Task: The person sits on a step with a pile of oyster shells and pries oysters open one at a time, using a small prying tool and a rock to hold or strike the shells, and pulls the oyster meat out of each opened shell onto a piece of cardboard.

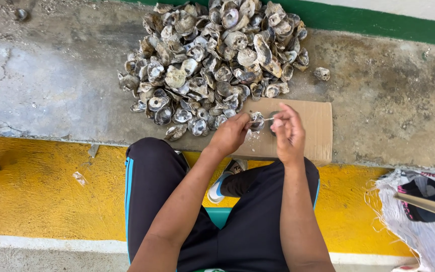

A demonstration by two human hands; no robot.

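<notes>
While my left hand [231,133] grips an oyster shell [257,121] over the cardboard sheet [313,131], my right hand [289,132] closes on a thin tool [269,119], beside the shell pile [212,55].

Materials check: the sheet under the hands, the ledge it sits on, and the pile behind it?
Sheet: looks like plain brown cardboard, matte, straight cut edges, flat.
Ledge: seems bare concrete, grey, rough, cracked and stained; its front face is painted yellow.
Pile: oyster-like shells, natural shell, rough grey outsides, some glossy pearly insides.
</notes>
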